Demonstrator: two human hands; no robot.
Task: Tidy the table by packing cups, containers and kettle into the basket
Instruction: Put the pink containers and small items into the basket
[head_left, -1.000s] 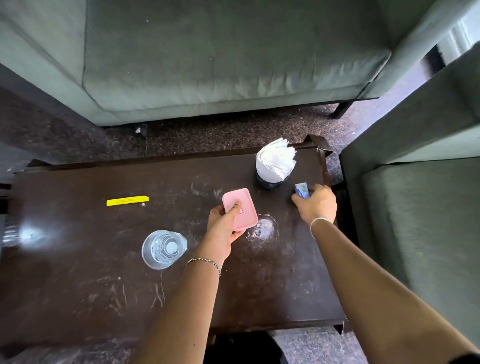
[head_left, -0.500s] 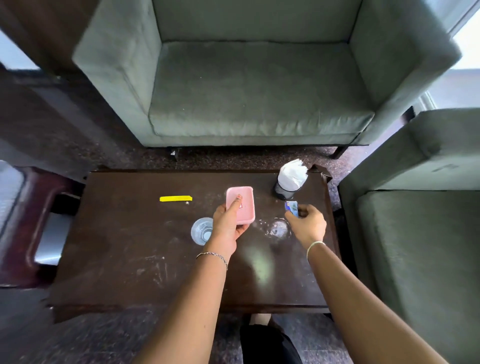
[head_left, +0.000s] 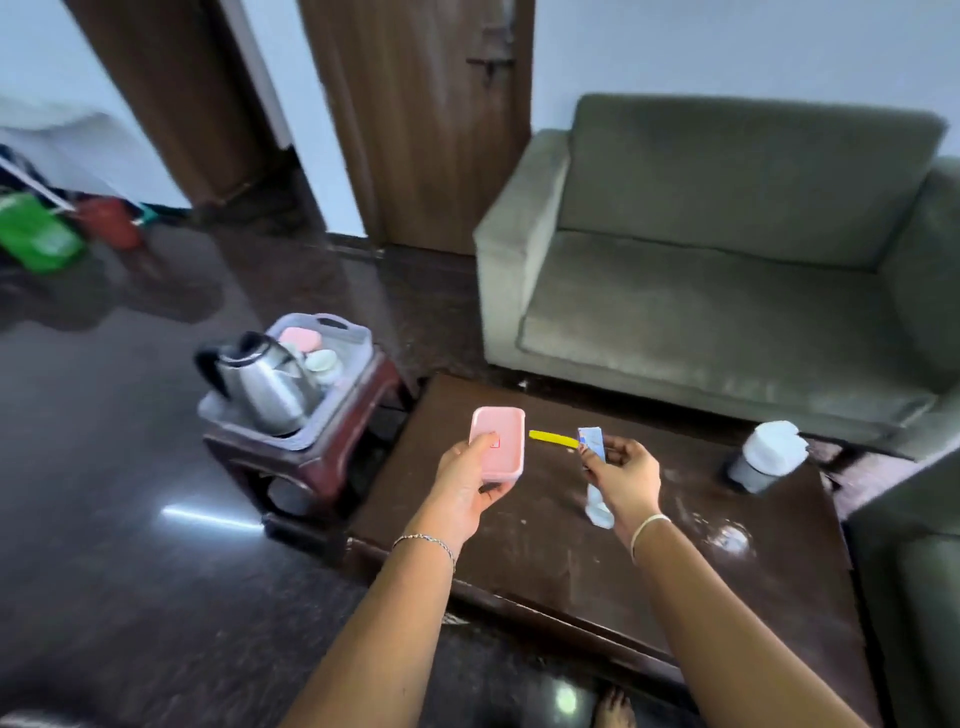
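1. Head's swung left, so the basket (head_left: 347, 328) holding the kettle (head_left: 267, 387) finally shows, just off the table (head_left: 545, 551).
2. Left hand (head_left: 465, 491) grips the pink container (head_left: 500, 447), right hand (head_left: 623, 480) pinches a blue packet (head_left: 592, 442), both lifted now.
3. Container's probably basket-bound next.

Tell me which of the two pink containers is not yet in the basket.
The pink container that the left hand holds; the other one lies in the basket, beyond the kettle.

A grey-green sofa (head_left: 701, 312) stands behind a napkin holder (head_left: 766, 452) and a yellow strip (head_left: 552, 439), a wooden door (head_left: 415, 130) beyond.
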